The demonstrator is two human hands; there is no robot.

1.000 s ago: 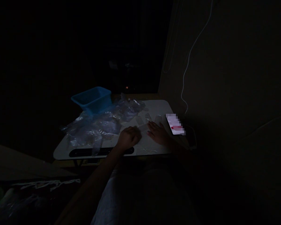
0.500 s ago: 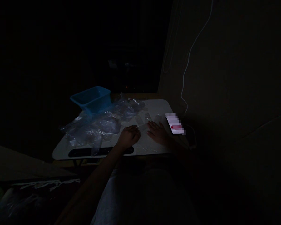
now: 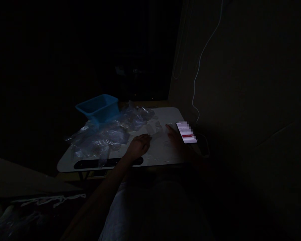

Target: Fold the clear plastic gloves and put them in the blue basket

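L hand [image 3: 139, 146] was at the white table [image 3: 167, 113], fingers bent, by the near L end of a clear plastic pc [image 3: 157, 134] lying flat on the tabletop; couldn't tell if its grip pinched it. R hand [image 3: 174, 136], blurred, was just R of the pc, one finger stretched out, rest of grip unclear. Lit phone [image 3: 183, 131] was near it, by table's R edge. Crumpled plastic pile [image 3: 111, 134] lay to L, w/ blue basket [image 3: 106, 114] behind.

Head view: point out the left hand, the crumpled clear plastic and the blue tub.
Left hand [image 3: 138, 146], head view: back of the hand.
Crumpled clear plastic [image 3: 110, 135], head view: middle of the pile.
Blue tub [image 3: 107, 113], head view: outer side wall.
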